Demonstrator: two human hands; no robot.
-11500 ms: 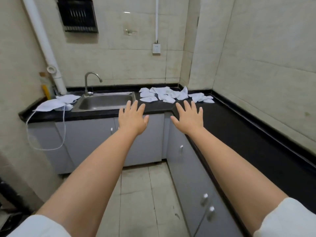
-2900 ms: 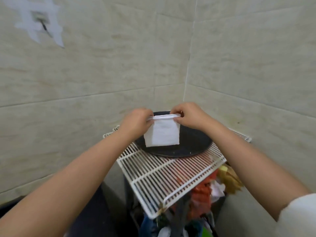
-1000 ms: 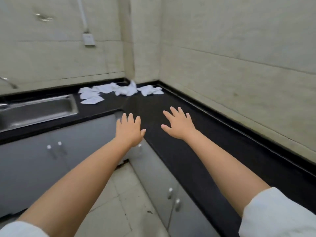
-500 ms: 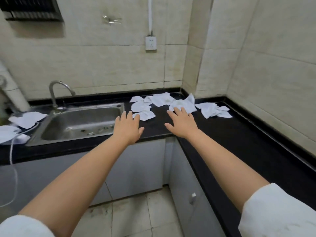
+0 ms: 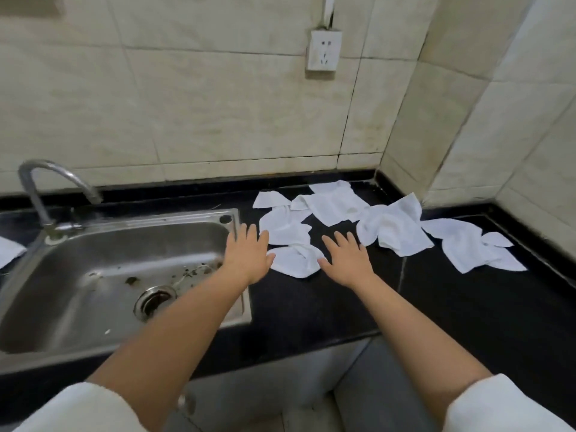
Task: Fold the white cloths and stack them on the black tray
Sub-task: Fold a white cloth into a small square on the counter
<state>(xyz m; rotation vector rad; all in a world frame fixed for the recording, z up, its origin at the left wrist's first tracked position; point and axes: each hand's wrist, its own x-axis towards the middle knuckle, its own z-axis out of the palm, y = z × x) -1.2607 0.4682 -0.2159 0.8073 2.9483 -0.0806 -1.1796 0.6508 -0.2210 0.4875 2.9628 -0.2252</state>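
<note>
Black countertop point(image 5: 436, 307) holds scattered white cloths point(image 5: 336, 204); left hand point(image 5: 247, 255) and right hand point(image 5: 349, 260) spread, holding nothing

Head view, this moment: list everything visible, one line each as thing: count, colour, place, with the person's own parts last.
white cloths: about eight, exact count unclear where they overlap, white, scattered unfolded on the countertop right of the sink
nearest cloth: one, white, crumpled between the two hands
countertop: one, black, running into the corner
sink: one, steel, set in the countertop at left, debris near its drain
faucet: one, metal, behind the sink
wall socket: one, white, on the tiled wall
white item: one, at the left edge, cut off
cabinets: grey, below the countertop
sleeves: two, white, bottom corners
left hand: fingers straight, no grip, over the sink's right edge
right hand: fingers spread, no grip, beside the nearest cloth
</note>
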